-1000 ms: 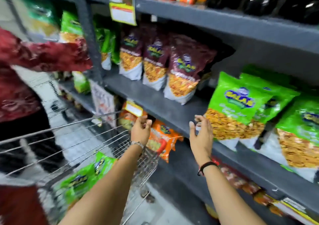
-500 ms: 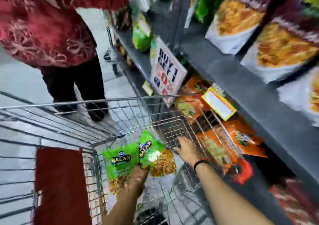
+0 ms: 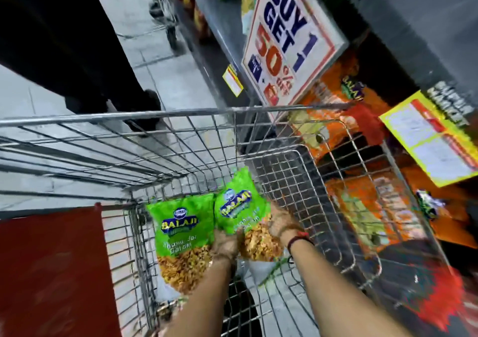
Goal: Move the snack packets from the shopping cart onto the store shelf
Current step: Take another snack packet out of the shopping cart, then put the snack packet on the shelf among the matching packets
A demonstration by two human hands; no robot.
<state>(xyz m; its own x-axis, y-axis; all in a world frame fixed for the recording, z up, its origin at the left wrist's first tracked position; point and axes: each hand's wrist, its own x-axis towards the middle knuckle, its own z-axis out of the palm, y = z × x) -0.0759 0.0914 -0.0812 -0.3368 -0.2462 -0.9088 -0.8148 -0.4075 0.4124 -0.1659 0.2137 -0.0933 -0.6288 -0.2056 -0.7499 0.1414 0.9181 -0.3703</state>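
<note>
two snack packets, left packet [image 3: 181,235] and right packet [image 3: 241,207], lie side by side in the shopping cart [image 3: 181,115]; store shelf [image 3: 388,39] stands right of the cart.

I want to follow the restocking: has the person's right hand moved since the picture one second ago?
Yes. The right hand was then up at the grey shelf edge; now it is down inside the wire shopping cart, on a green snack packet.

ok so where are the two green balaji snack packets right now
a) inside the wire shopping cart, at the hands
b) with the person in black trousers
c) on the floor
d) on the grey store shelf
a: both green Balaji snack packets sit inside the wire shopping cart, with the left hand and right hand on them.
</note>
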